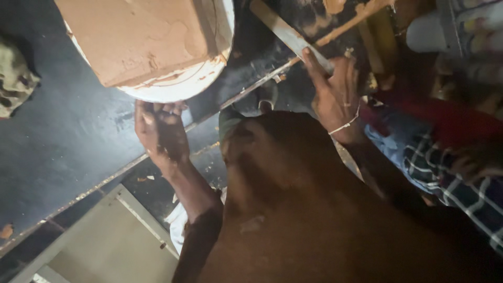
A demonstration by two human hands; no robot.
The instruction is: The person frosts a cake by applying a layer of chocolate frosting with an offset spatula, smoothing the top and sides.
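Left hand (160, 133) raised under the near edge of a white round wheel (178, 86), fingers (157, 111) loosely curled and smeared with clay, touching the rim, grasping nothing. On the wheel, at far left, a large tan clay block (133, 39). Right hand (335, 97) spread flat, fingers released, pressed against a pale wooden slat (285, 34) at far right; thin bracelet (346, 124) at the wrist. Between both arms, a brown-clad knee (283, 157). Dark floor (68, 136) to the left, crossed by a thin strip; pale board (105, 246) at near left. Checked cloth (450, 178) at right.
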